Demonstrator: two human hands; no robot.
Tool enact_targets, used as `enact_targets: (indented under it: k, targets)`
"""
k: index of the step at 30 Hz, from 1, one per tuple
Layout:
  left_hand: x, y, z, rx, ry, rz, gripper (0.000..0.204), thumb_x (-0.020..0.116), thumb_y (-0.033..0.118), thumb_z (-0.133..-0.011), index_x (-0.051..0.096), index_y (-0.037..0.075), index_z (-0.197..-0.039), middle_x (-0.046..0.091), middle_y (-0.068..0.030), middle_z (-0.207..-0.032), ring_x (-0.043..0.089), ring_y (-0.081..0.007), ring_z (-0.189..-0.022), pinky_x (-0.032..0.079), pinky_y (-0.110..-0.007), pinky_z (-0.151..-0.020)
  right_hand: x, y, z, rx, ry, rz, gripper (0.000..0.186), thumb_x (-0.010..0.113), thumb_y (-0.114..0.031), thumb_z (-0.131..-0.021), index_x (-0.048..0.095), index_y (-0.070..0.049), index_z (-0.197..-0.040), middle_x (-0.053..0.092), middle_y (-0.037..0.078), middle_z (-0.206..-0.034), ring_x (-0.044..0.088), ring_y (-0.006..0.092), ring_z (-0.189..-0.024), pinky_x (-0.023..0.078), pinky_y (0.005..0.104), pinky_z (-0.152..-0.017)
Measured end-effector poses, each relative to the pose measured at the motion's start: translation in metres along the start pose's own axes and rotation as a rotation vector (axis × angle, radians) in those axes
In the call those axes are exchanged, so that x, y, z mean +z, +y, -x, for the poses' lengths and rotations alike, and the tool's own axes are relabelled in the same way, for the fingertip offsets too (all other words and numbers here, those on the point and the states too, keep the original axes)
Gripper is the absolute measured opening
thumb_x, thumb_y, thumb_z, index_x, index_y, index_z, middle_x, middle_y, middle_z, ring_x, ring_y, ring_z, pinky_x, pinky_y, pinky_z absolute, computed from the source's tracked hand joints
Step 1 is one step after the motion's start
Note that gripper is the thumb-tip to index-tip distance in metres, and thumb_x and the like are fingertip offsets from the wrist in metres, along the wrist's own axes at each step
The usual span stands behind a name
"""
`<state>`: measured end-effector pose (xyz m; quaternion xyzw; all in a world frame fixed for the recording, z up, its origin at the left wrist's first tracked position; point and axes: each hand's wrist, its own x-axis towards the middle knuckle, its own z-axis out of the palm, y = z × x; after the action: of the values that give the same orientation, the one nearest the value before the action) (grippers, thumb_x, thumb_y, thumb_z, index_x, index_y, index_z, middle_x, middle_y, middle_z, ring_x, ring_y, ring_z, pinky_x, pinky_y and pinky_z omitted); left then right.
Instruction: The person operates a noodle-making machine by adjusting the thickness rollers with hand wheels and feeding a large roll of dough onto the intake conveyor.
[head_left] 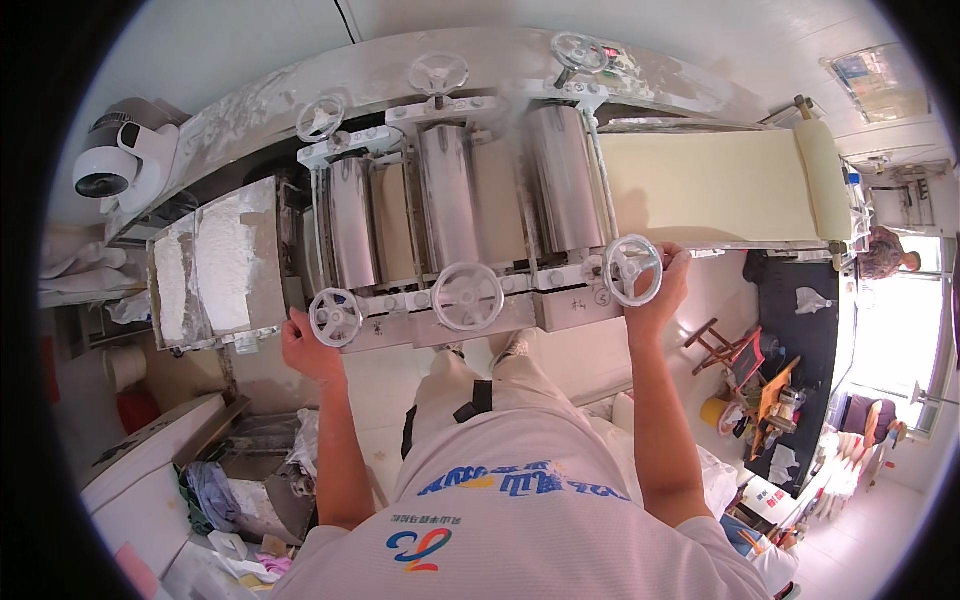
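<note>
A dough-sheeting machine stretches before me, with three shiny steel rollers. My right hand is closed at the rim of the right front handwheel. Beside the left front handwheel, my left hand has curled fingers at the machine's front edge; what they hold is hidden. A middle handwheel lies between them, untouched. Pale dough sheet extends right from the rollers to a thick dough roll. White flour or dough fills the tray at the left end.
Three more handwheels, one of them a clear-rimmed wheel, line the machine's far side. A white fan-like device stands at far left. A folding chair is on the floor at right, beside a dark table. Another person is far right.
</note>
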<state>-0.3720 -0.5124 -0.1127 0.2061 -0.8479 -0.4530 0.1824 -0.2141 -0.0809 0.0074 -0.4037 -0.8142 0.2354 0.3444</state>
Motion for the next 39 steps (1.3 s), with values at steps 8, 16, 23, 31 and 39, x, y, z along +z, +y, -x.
enact_targets:
  k: [8, 16, 23, 31, 39]
  targets:
    - [-0.001, 0.006, 0.001, 0.013, 0.014, -0.025, 0.047, 0.063, 0.031, -0.103, 0.054, 0.0, -0.069, 0.057, -0.0102, -0.063, 0.047, -0.0189, -0.058, 0.043, -0.039, -0.059, 0.001, 0.001, -0.001, 0.002, 0.021, 0.016, 0.015, 0.053, -0.01, -0.102, 0.056, 0.004, -0.103, 0.064, 0.016, -0.083, 0.063, 0.0258, -0.072, 0.052, 0.0391, -0.068]
    - [-0.003, 0.015, 0.003, 0.02, 0.01, -0.025, 0.048, 0.062, 0.031, -0.103, 0.052, 0.0, -0.068, 0.055, -0.009, -0.062, 0.046, -0.0173, -0.059, 0.043, -0.039, -0.059, 0.0, 0.001, 0.0, -0.038, 0.013, -0.025, 0.014, 0.054, -0.01, -0.1, 0.055, 0.004, -0.103, 0.062, 0.013, -0.082, 0.062, 0.0238, -0.071, 0.052, 0.0379, -0.068]
    - [-0.003, 0.016, 0.004, 0.024, 0.019, -0.024, 0.048, 0.063, 0.031, -0.103, 0.054, 0.0, -0.067, 0.056, -0.0089, -0.061, 0.046, -0.0171, -0.058, 0.043, -0.039, -0.059, 0.0, 0.0, 0.0, -0.014, -0.003, -0.023, 0.013, 0.052, -0.009, -0.101, 0.055, 0.004, -0.103, 0.064, 0.016, -0.085, 0.063, 0.0261, -0.073, 0.052, 0.0398, -0.069]
    - [-0.003, 0.016, 0.004, 0.011, 0.017, -0.008, 0.048, 0.063, 0.032, -0.103, 0.054, 0.0, -0.068, 0.056, -0.0085, -0.061, 0.046, -0.0169, -0.058, 0.043, -0.039, -0.059, 0.0, 0.001, 0.001, -0.023, -0.004, -0.049, 0.014, 0.051, -0.01, -0.102, 0.055, 0.004, -0.103, 0.065, 0.017, -0.085, 0.064, 0.0269, -0.073, 0.053, 0.0403, -0.07]
    - [-0.002, 0.007, 0.001, 0.04, 0.018, -0.034, 0.047, 0.063, 0.03, -0.103, 0.053, -0.001, -0.068, 0.056, -0.0092, -0.062, 0.046, -0.0177, -0.058, 0.042, -0.039, -0.058, -0.002, -0.001, 0.001, -0.048, -0.005, -0.045, 0.015, 0.051, -0.011, -0.102, 0.055, 0.004, -0.103, 0.065, 0.018, -0.086, 0.065, 0.0291, -0.074, 0.053, 0.0407, -0.07]
